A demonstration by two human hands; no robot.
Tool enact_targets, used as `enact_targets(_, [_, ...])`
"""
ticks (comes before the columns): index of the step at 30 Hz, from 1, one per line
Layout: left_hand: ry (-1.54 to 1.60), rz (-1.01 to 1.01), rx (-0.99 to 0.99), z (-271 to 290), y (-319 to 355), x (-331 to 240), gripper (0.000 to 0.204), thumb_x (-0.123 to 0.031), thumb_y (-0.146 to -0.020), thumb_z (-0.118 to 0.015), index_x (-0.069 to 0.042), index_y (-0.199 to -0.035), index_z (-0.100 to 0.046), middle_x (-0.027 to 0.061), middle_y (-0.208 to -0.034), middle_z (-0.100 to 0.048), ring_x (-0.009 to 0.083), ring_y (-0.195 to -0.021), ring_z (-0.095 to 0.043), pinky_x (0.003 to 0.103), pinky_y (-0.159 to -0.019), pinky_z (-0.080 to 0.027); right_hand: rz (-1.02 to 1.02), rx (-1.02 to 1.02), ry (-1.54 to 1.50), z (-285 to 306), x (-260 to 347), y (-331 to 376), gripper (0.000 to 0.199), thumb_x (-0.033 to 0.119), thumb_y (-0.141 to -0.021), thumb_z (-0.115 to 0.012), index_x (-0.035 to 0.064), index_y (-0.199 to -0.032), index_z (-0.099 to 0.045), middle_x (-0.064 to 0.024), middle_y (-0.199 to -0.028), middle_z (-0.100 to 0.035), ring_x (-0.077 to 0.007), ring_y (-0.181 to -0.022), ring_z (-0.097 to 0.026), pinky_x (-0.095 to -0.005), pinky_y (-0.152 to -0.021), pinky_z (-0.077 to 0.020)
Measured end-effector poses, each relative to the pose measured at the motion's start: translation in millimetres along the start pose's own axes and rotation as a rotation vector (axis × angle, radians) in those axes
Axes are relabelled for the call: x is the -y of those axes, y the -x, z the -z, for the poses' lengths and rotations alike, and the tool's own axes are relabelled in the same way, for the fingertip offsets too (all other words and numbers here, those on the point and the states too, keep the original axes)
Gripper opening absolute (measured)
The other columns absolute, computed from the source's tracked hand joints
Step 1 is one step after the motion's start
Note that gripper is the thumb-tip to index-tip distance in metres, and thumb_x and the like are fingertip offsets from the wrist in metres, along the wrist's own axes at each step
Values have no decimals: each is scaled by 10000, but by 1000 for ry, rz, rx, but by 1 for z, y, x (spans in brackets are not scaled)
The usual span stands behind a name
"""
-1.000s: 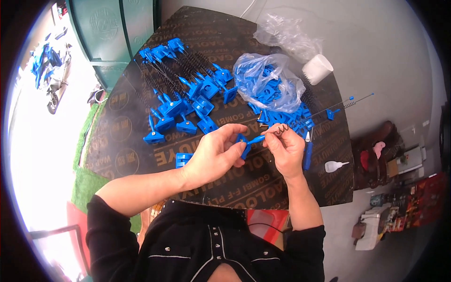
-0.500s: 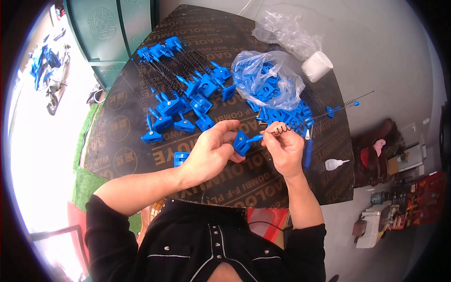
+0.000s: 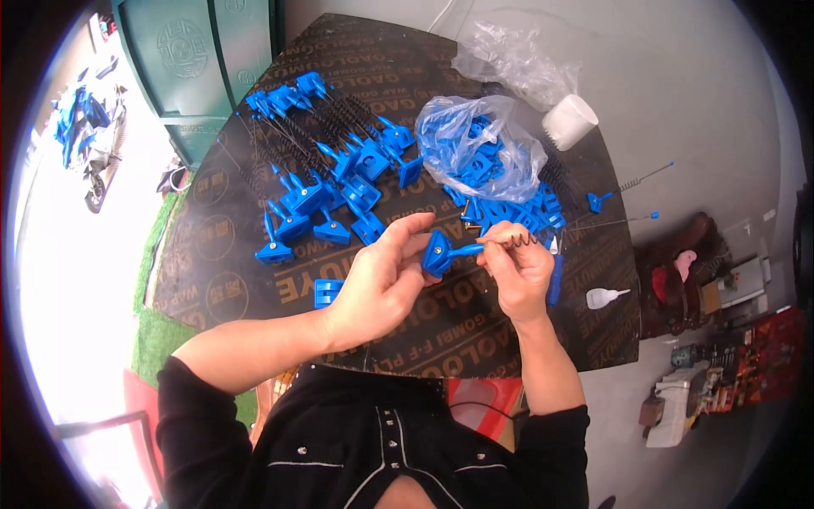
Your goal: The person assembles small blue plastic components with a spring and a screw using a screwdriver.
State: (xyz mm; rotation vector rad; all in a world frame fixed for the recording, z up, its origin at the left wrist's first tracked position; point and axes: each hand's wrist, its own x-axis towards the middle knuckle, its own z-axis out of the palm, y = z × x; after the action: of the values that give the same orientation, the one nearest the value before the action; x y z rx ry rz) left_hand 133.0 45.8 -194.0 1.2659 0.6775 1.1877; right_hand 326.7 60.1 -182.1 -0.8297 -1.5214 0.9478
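Note:
My left hand [image 3: 380, 288] grips a blue plastic base [image 3: 437, 253] with a small screw in its face; the fingers behind it are partly hidden. From this base a slim blue stem [image 3: 465, 250] points right. At the stem's tip, my right hand [image 3: 519, 278] pinches a black coiled spring wire [image 3: 522, 241], whose join with the stem is covered by the fingertips. Its thin end runs out to the right, past the table edge, to a blue tip [image 3: 654, 215]. Beside my left wrist lies another blue plastic piece [image 3: 327, 293].
Several blue bases with spring wires [image 3: 305, 195] lie at the far left. A clear bag of blue parts [image 3: 483, 153] sits beyond my hands, loose blue parts [image 3: 517, 212] before it. A white cup [image 3: 570, 121], blue-handled tool [image 3: 555, 280] and white squeeze bottle [image 3: 604, 298] are at right.
The stem and spring wire have swung to a flatter angle, and the wire's blue tip has dropped toward me. My right hand has shifted slightly right and nearer; both hands keep hold.

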Motion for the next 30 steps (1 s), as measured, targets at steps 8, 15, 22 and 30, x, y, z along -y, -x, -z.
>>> enact_targets(8, [-288,-189,31,4,4,-4,469,95,-889,-351,39,-1354,-316,192,-1215,-553,214,-1076,-581,335,-878,-521,113,-21,-63,7,-6,3,59,-42,-878,-547,-37,-906,-599,-98,-874,-593,-108,-696,-551,-226,-615,-443])
enact_targets(15, [-341,-232,31,6,4,-2,468,86,-893,-395,36,-1354,-328,188,-1233,-548,198,-1089,-578,321,-884,-514,170,-5,-33,4,-2,3,76,-71,-869,-545,-40,-908,-601,-103,-870,-595,-117,-694,-553,-232,-617,-450])
enact_targets(22, [-70,56,26,-2,1,3,442,49,-927,-460,62,-1348,-324,161,-1227,-549,177,-1056,-585,318,-892,-523,111,-1,167,0,0,1,50,-63,-844,-565,-62,-849,-614,-72,-797,-575,-105,-679,-530,-232,-598,-421])
enact_targets(30, [34,242,31,-3,-5,1,413,42,-924,-469,84,-1315,-345,160,-1059,-609,174,-877,-641,274,-765,-553,-25,-6,147,7,-13,7,27,-31,-879,-576,-52,-876,-593,-48,-804,-568,-72,-709,-506,-213,-628,-414])
